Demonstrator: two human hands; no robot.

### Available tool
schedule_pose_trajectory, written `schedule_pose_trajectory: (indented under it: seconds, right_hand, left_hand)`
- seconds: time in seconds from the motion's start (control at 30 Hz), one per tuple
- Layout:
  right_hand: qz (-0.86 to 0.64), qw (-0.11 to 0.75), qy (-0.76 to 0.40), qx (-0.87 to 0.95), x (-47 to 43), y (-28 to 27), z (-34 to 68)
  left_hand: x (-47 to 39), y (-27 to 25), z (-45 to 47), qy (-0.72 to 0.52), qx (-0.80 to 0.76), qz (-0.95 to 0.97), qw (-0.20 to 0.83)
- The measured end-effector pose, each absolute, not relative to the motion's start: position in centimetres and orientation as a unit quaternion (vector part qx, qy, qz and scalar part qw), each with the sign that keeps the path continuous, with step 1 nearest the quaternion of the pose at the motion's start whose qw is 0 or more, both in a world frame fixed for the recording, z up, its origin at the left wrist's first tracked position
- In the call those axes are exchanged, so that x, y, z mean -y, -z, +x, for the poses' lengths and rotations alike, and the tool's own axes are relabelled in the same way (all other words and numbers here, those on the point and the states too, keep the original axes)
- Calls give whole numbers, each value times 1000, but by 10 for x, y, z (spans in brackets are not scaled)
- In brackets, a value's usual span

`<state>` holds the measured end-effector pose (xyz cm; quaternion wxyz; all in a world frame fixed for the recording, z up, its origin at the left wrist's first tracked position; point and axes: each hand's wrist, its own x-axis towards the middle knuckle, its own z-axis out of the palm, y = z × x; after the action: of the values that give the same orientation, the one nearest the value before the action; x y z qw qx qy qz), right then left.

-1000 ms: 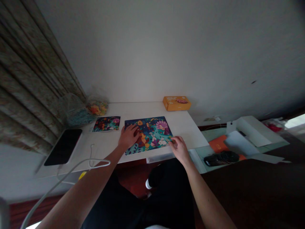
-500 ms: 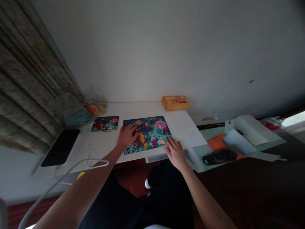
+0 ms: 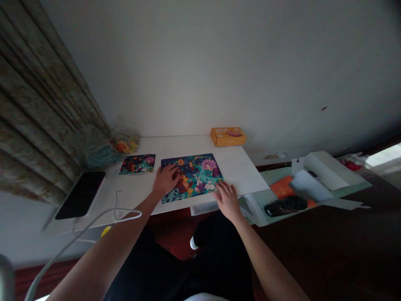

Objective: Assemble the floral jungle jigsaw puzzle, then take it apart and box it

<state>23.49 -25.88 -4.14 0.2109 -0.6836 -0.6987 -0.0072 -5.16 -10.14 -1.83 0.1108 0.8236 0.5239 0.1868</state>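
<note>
A colourful jigsaw puzzle (image 3: 205,169) with rabbits and a pink-crested bird lies flat on the white desk (image 3: 244,167); piece seams are too fine to make out. My left hand (image 3: 165,180) rests palm down over its left side, fingers stretched out and covering part of the picture. At the lower right corner, my right hand (image 3: 228,201) lies with spread fingers, the tips touching the puzzle's edge. Neither hand grasps anything. Left of the puzzle is a smaller card (image 3: 137,164) bearing what looks like the same picture.
An orange box (image 3: 228,137) stands by the wall. Clear bags (image 3: 125,144) and a dark-screened tablet (image 3: 80,195) lie at left, near a white cable (image 3: 94,220). To the right, a lower glass surface holds a black object (image 3: 285,206) and an opened white box (image 3: 328,169).
The whole view has shifted slightly, with things at right sitting a little further left. Both hands keep nearly the same place on the puzzle.
</note>
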Motion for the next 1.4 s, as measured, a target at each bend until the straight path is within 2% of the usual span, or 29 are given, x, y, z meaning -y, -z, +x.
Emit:
schedule_pose_trajectory:
  seconds: [0.17, 0.27, 0.5, 0.73, 1.1, 1.4]
  right_hand:
    - [-680, 218, 7, 701, 250, 29, 235]
    - [-686, 222, 20, 692, 250, 27, 232]
    - [-702, 230, 41, 672, 263, 46, 218]
    - [-715, 245, 23, 655, 255, 32, 220]
    - [-736, 275, 78, 613, 248, 31, 284]
    - [-750, 308, 83, 580, 249, 39, 365]
  left_hand:
    - [96, 28, -66, -298, -523, 777, 185]
    - [110, 31, -82, -321, -525, 766, 188]
    - [172, 37, -123, -224, -498, 827, 130]
    - [174, 33, -132, -156, -483, 852, 128]
    - [164, 22, -72, -88, -423, 886, 168]
    - [166, 23, 13, -117, -392, 901, 143]
